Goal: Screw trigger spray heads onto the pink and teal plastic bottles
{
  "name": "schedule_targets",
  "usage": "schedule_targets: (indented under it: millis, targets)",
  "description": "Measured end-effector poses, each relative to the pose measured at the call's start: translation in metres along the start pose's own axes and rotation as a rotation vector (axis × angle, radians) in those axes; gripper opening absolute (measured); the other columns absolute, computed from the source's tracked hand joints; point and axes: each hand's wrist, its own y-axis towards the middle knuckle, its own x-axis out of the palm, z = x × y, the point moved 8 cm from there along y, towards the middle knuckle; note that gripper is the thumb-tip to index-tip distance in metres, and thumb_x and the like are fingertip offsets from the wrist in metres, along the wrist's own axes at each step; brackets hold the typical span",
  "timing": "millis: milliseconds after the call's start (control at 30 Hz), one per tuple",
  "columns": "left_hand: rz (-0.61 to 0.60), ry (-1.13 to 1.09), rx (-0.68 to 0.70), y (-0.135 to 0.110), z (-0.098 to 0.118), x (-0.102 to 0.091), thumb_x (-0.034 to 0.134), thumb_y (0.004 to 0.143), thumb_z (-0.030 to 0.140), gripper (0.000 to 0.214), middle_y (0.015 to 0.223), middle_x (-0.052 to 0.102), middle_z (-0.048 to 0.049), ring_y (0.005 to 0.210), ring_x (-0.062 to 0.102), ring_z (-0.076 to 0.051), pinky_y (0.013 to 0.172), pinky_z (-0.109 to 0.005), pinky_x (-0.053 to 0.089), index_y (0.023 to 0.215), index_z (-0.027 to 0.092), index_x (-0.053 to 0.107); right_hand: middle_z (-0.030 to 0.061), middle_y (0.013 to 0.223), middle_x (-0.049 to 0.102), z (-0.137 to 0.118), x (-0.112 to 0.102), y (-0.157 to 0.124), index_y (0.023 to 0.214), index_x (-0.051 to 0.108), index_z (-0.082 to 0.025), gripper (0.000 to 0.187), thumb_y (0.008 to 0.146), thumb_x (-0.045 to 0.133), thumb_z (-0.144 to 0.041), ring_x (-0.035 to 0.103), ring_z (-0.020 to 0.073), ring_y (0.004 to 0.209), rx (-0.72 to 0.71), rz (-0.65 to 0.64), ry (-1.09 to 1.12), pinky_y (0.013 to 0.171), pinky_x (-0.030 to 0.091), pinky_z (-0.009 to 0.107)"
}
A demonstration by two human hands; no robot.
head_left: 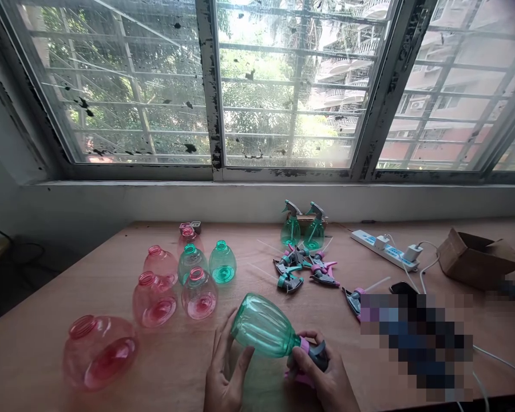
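Right hand [326, 377], at 4 o'clock of the tilted green bottle [264, 326]: the spray head [320, 356] is grasped between thumb and fingers, its pink collar held at the neck. At 7 to 8 o'clock, the rounded base is cradled by the left hand [223, 377], with the fingers behind and the thumb in front. The held bottle is kept above the near part of the table [189, 360], its neck pointed between 3 and 4 o'clock; whether the collar is fully seated cannot be told. Two upright sprayers [290, 233] with heads fitted are seen at 1 o'clock. Bare necks are shown by five pink bottles [154, 303] and two green bottles [222, 266], placed from 9 to 11 o'clock. Loose spray heads [289, 282] are heaped between 1 and 2 o'clock; another head [351, 303] is found nearer 3. An early stage may be judged: two bottles completed, one in hand, seven unfitted.
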Motion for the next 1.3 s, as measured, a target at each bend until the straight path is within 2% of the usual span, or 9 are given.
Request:
schedule_targets:
  millis: [233, 400, 567, 667, 767, 933, 1100, 1200, 1300]
  targets:
    - [0.019, -0.072, -0.094, -0.007, -0.001, 0.006, 0.073, 0.077, 0.05, 0.067, 0.131, 0.066, -0.0109, 0.127, 0.058, -0.031, 0.108, -0.039, 0.045, 0.135, 0.023, 0.051, 0.0012, 0.061, 0.07, -0.001, -0.002, -0.001, 0.095, 0.061, -0.017, 0.049, 0.07, 0.083, -0.052, 0.068, 0.0189, 0.055, -0.003, 0.043, -0.015, 0.058, 0.059, 0.031]
    - [0.048, -0.072, -0.132, -0.003, -0.012, -0.001, 0.083, 0.068, 0.048, 0.071, 0.124, 0.069, -0.0113, 0.114, 0.066, -0.031, 0.098, -0.039, 0.052, 0.126, 0.023, 0.051, 0.0003, 0.06, 0.069, 0.001, 0.0, -0.002, 0.096, 0.062, -0.016, 0.05, 0.069, 0.083, -0.053, 0.067, 0.0183, 0.053, 0.01, 0.027, -0.021, 0.055, 0.058, 0.03]
    - [0.018, 0.015, -0.063, 0.003, -0.019, -0.005, 0.079, 0.072, 0.045, 0.065, 0.138, 0.059, -0.0085, 0.129, 0.055, -0.031, 0.109, -0.04, 0.044, 0.129, 0.026, 0.056, 0.0022, 0.063, 0.071, 0.001, -0.001, 0.0, 0.096, 0.062, -0.016, 0.051, 0.07, 0.082, -0.054, 0.068, 0.0195, 0.055, -0.005, 0.031, -0.032, 0.058, 0.059, 0.032]
    - [0.048, 0.039, -0.046, 0.0, -0.017, -0.004, 0.076, 0.075, 0.046, 0.063, 0.138, 0.058, -0.0076, 0.124, 0.058, -0.029, 0.108, -0.041, 0.045, 0.132, 0.028, 0.054, 0.0024, 0.063, 0.071, 0.0, -0.001, 0.0, 0.095, 0.061, -0.016, 0.05, 0.071, 0.081, -0.055, 0.068, 0.0202, 0.056, -0.02, 0.039, -0.025, 0.058, 0.059, 0.033]
    - [0.036, 0.002, -0.035, -0.007, -0.006, 0.005, 0.073, 0.079, 0.045, 0.059, 0.129, 0.063, -0.0078, 0.12, 0.06, -0.029, 0.11, -0.044, 0.042, 0.132, 0.028, 0.053, 0.0027, 0.063, 0.071, 0.0, -0.003, 0.0, 0.093, 0.061, -0.017, 0.048, 0.071, 0.081, -0.054, 0.069, 0.0205, 0.057, -0.021, 0.036, -0.022, 0.06, 0.059, 0.034]
    - [0.06, -0.057, -0.035, -0.015, 0.011, 0.01, 0.073, 0.077, 0.049, 0.062, 0.134, 0.059, -0.0092, 0.136, 0.046, -0.031, 0.117, -0.047, 0.031, 0.128, 0.027, 0.047, 0.004, 0.065, 0.074, 0.0, 0.0, -0.002, 0.089, 0.06, -0.017, 0.044, 0.073, 0.082, -0.051, 0.07, 0.0199, 0.057, -0.02, -0.033, -0.012, 0.06, 0.058, 0.032]
    - [0.091, -0.11, -0.081, -0.006, 0.001, 0.003, 0.083, 0.068, 0.043, 0.063, 0.131, 0.059, -0.0092, 0.132, 0.05, -0.033, 0.112, -0.05, 0.038, 0.117, 0.025, 0.049, 0.006, 0.069, 0.075, 0.0, 0.003, -0.002, 0.091, 0.06, -0.016, 0.043, 0.076, 0.08, -0.051, 0.07, 0.019, 0.059, -0.007, -0.065, -0.019, 0.061, 0.058, 0.031]
    - [0.035, 0.006, -0.031, 0.002, -0.003, 0.001, 0.081, 0.072, 0.042, 0.06, 0.138, 0.055, -0.011, 0.137, 0.045, -0.033, 0.117, -0.049, 0.031, 0.122, 0.022, 0.055, 0.006, 0.07, 0.075, -0.001, 0.003, -0.001, 0.092, 0.06, -0.016, 0.042, 0.077, 0.078, -0.051, 0.07, 0.0193, 0.06, -0.017, -0.06, -0.031, 0.062, 0.058, 0.032]
    - [0.055, 0.052, -0.022, 0.002, -0.008, -0.002, 0.08, 0.073, 0.042, 0.068, 0.134, 0.057, -0.0112, 0.133, 0.049, -0.032, 0.117, -0.05, 0.032, 0.131, 0.023, 0.051, 0.0052, 0.07, 0.075, -0.002, 0.002, 0.0, 0.092, 0.06, -0.016, 0.043, 0.077, 0.079, -0.052, 0.07, 0.0194, 0.061, -0.026, -0.047, -0.042, 0.063, 0.059, 0.033]
